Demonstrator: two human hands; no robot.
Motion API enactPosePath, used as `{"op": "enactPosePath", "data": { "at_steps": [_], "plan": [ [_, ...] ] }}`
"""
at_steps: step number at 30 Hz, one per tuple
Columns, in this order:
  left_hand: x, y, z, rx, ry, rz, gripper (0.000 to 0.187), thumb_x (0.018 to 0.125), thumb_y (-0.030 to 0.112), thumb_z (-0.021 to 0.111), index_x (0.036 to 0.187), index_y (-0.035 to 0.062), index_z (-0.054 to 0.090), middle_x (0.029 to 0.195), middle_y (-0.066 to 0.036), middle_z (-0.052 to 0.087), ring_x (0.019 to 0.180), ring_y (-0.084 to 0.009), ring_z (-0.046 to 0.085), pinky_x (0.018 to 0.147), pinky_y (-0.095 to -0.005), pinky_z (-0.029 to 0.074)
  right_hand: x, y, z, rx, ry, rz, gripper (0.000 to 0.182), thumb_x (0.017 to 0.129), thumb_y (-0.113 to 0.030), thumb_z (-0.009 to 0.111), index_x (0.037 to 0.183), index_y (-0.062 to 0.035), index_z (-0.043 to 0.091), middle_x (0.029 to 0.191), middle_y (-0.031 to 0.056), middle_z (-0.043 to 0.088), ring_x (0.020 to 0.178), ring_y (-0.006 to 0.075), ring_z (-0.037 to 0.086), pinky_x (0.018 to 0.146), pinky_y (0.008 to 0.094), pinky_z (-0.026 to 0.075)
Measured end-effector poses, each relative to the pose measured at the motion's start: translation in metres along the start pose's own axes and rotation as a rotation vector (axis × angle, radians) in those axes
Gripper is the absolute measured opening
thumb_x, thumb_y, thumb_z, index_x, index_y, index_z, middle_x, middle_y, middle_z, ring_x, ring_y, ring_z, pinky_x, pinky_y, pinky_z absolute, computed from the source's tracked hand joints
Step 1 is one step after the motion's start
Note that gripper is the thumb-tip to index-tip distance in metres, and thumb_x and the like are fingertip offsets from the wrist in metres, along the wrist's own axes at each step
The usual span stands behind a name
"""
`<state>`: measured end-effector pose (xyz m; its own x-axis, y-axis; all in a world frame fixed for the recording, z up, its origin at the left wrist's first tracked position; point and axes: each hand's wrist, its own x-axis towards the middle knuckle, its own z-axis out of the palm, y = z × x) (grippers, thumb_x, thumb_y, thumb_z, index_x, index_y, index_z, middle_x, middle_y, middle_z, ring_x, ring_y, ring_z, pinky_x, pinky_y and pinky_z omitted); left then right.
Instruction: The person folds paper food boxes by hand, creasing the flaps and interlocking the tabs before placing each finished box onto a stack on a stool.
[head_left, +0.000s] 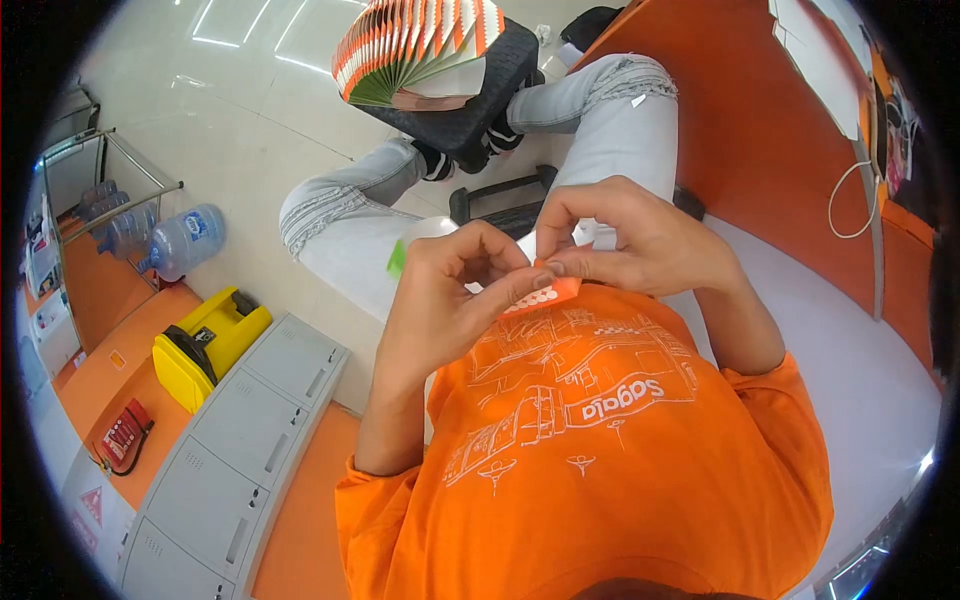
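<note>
Both hands meet in front of my chest, above my lap. My left hand pinches the near edge of a small orange piece with white dots. My right hand has thumb and index finger pressed together at the same piece, its fingertips touching my left ones. Something white, partly hidden, shows behind the fingers. A green and clear item lies on the thigh beside my left hand. Beyond the knees, a fanned stack of orange, white and green folded papers rests on a black stool.
Grey lockers, a yellow bin, a fire extinguisher and large water bottles stand at the left. An orange panel with a white cable loop is at the right.
</note>
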<state>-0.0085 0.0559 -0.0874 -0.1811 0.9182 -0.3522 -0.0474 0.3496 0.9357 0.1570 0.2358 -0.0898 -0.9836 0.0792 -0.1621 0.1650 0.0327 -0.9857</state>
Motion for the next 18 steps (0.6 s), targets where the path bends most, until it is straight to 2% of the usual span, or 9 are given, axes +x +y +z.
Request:
{"op": "enactPosePath", "data": {
  "at_steps": [4, 8, 9, 10, 11, 12, 13, 14, 18],
  "plan": [
    [0.001, -0.003, 0.009, -0.242, -0.012, -0.186, 0.015, 0.093, 0.007, 0.079, 0.1, -0.0034, 0.071, 0.088, -0.003, 0.072, 0.081, -0.0076, 0.066, 0.071, -0.0216, 0.051, -0.002, 0.014, 0.003, 0.062, 0.046, 0.014, 0.018, 0.093, -0.015, 0.073, 0.101, 0.0012, 0.071, 0.086, 0.0095, 0.071, 0.081, 0.02, 0.067, 0.079, 0.0358, 0.054],
    [-0.002, -0.019, 0.005, -0.298, -0.105, -0.245, 0.016, 0.098, 0.009, 0.073, 0.105, -0.0047, 0.07, 0.09, -0.003, 0.071, 0.081, -0.0068, 0.066, 0.07, -0.0207, 0.05, 0.003, 0.011, 0.003, 0.089, 0.036, 0.105, 0.012, 0.092, -0.01, 0.075, 0.096, 0.0012, 0.073, 0.093, 0.0096, 0.073, 0.088, 0.0224, 0.069, 0.083, 0.034, 0.054],
    [-0.002, -0.024, 0.006, -0.297, -0.103, -0.243, 0.016, 0.098, 0.009, 0.073, 0.105, -0.0047, 0.07, 0.09, -0.003, 0.071, 0.081, -0.0068, 0.066, 0.07, -0.0207, 0.05, 0.004, 0.017, 0.009, -0.004, 0.121, -0.039, 0.015, 0.089, -0.01, 0.078, 0.097, 0.0008, 0.072, 0.099, 0.0107, 0.071, 0.093, 0.024, 0.068, 0.083, 0.0343, 0.054],
    [-0.002, -0.028, 0.006, -0.29, 0.006, -0.175, 0.015, 0.099, 0.007, 0.072, 0.107, -0.0048, 0.07, 0.09, -0.003, 0.071, 0.08, -0.0057, 0.065, 0.068, -0.0208, 0.051, 0.005, 0.019, 0.013, -0.095, 0.206, -0.184, 0.018, 0.087, -0.011, 0.081, 0.098, 0.0005, 0.072, 0.105, 0.0118, 0.069, 0.097, 0.0256, 0.067, 0.084, 0.0346, 0.054],
    [0.0, -0.03, 0.007, -0.282, 0.118, -0.105, 0.014, 0.1, 0.006, 0.07, 0.109, -0.0048, 0.069, 0.091, -0.003, 0.071, 0.079, -0.0046, 0.064, 0.066, -0.0209, 0.052, 0.005, 0.014, 0.018, -0.097, 0.201, -0.189, 0.018, 0.087, -0.011, 0.081, 0.098, 0.0005, 0.072, 0.105, 0.0118, 0.069, 0.097, 0.0256, 0.067, 0.084, 0.0346, 0.054],
    [0.003, -0.03, 0.01, -0.282, 0.124, -0.105, 0.014, 0.1, 0.006, 0.07, 0.109, -0.0048, 0.069, 0.091, -0.003, 0.071, 0.079, -0.0046, 0.064, 0.066, -0.0209, 0.052, 0.002, 0.006, 0.029, -0.248, 0.363, -0.216, 0.024, 0.084, -0.014, 0.082, 0.099, -0.0001, 0.07, 0.107, 0.0119, 0.066, 0.097, 0.0279, 0.066, 0.085, 0.0364, 0.053],
    [0.008, -0.032, 0.015, -0.406, 0.264, -0.057, 0.014, 0.1, 0.005, 0.069, 0.109, -0.0056, 0.067, 0.094, -0.004, 0.071, 0.081, -0.0064, 0.065, 0.067, -0.0222, 0.055, -0.001, 0.0, 0.039, -0.396, 0.526, -0.238, 0.029, 0.082, -0.016, 0.084, 0.1, -0.0007, 0.067, 0.108, 0.012, 0.062, 0.096, 0.0303, 0.064, 0.086, 0.0381, 0.053],
    [0.01, -0.033, 0.02, -0.53, 0.404, -0.009, 0.014, 0.101, 0.004, 0.067, 0.11, -0.0063, 0.066, 0.096, -0.006, 0.07, 0.082, -0.0082, 0.066, 0.068, -0.0235, 0.057, -0.002, -0.001, 0.05, -0.394, 0.522, -0.235, 0.029, 0.082, -0.016, 0.084, 0.1, -0.0007, 0.067, 0.108, 0.012, 0.062, 0.096, 0.0303, 0.064, 0.086, 0.0381, 0.053],
    [0.012, -0.033, 0.031, -0.653, 0.355, -0.02, 0.012, 0.099, 0.003, 0.064, 0.11, -0.0027, 0.062, 0.104, -0.009, 0.068, 0.087, -0.0138, 0.069, 0.071, -0.0282, 0.061, -0.001, 0.012, 0.074, -0.426, 0.686, -0.137, 0.036, 0.078, -0.009, 0.084, 0.106, 0.0017, 0.063, 0.11, 0.0143, 0.06, 0.092, 0.0314, 0.066, 0.079, 0.0387, 0.056]
  ]
}}
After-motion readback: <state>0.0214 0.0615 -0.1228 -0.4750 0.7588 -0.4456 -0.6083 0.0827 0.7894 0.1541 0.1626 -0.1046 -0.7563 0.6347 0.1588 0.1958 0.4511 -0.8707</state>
